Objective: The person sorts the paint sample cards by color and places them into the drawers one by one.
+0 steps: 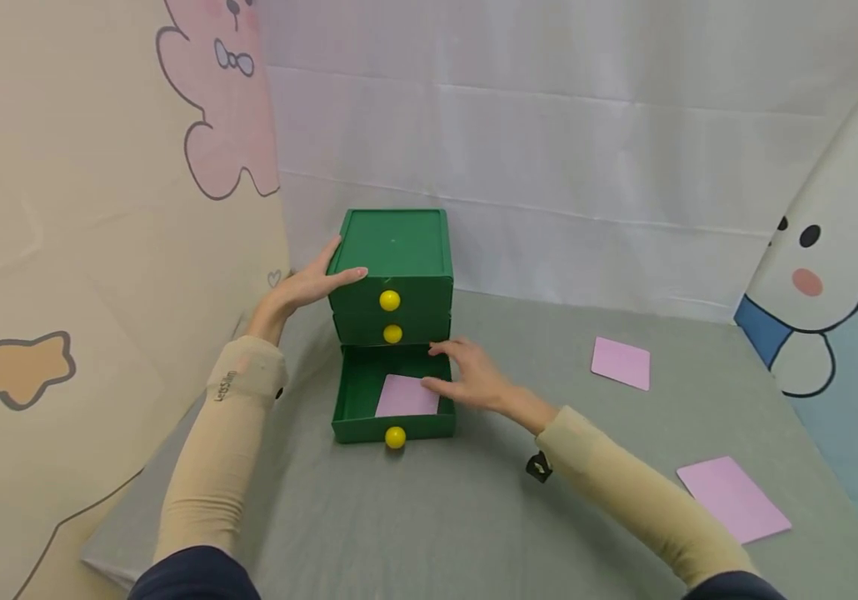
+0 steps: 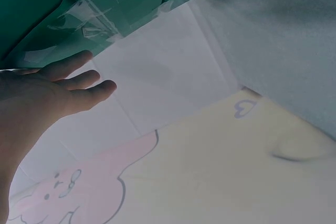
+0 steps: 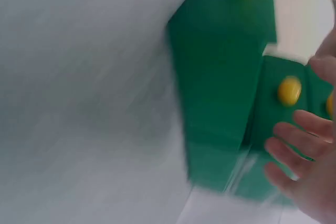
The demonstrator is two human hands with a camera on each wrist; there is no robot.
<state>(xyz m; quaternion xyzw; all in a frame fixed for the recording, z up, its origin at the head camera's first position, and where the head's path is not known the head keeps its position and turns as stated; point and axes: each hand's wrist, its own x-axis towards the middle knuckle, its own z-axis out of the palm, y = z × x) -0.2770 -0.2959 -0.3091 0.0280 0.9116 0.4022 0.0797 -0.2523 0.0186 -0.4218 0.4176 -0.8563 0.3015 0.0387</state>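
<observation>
A green drawer cabinet (image 1: 397, 242) with yellow round knobs stands on the table, its bottom drawer (image 1: 357, 430) pulled out. Inside that drawer a pink card (image 1: 404, 396) lies flat toward the right. My left hand (image 1: 307, 283) rests against the cabinet's upper left side, thumb across the top front edge; in the left wrist view its fingers are extended by the taped green side. Over the drawer's right wall is my right hand (image 1: 474, 379), fingers loosely bent and spread, thumb tip overlapping the card's edge. The right wrist view shows nothing in that hand (image 3: 310, 156).
Two more pink cards lie on the grey tabletop to the right, one farther back (image 1: 621, 363) and a nearer one (image 1: 733, 498) beside the right sleeve. A white curtain (image 1: 534, 167) hangs behind the cabinet, and a cream printed cloth (image 1: 84, 233) borders the left.
</observation>
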